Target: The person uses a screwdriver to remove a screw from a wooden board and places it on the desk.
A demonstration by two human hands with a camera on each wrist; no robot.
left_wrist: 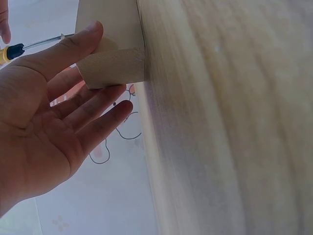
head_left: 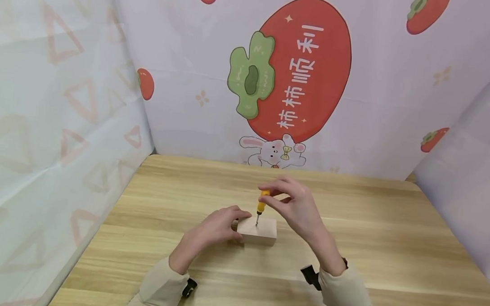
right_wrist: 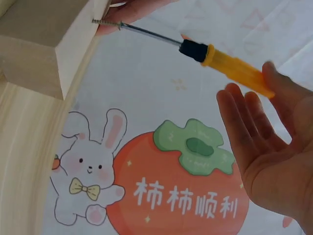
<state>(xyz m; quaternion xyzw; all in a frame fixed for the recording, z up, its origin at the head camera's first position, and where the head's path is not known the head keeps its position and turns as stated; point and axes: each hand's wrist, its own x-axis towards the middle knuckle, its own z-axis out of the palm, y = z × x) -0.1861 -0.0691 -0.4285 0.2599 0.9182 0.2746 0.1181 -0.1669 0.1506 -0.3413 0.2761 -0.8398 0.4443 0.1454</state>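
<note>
A light-brown wood-grain tabletop with rounded far corners (head_left: pixel 391 248) extends before a white fabric backdrop (head_left: pixel 184 47) printed with a large red persimmon graphic (head_left: pixel 329 70) above a white cartoon rabbit (head_left: pixel 274 153). A pale sheet with faint triangle outlines (head_left: pixel 38 155) borders the left side.

My hands (head_left: pixel 297 206) are bare. I wear pale beige sleeves (head_left: pixel 351 298), loose and lightly creased, each ending near the wrist. A small black device (head_left: pixel 189 288) with a rounded end juts by my left cuff (head_left: pixel 175 270), a boxier black device (head_left: pixel 311 277) by my right cuff (head_left: pixel 334 280), where a black strap (head_left: pixel 345 263) peeks out.
</note>
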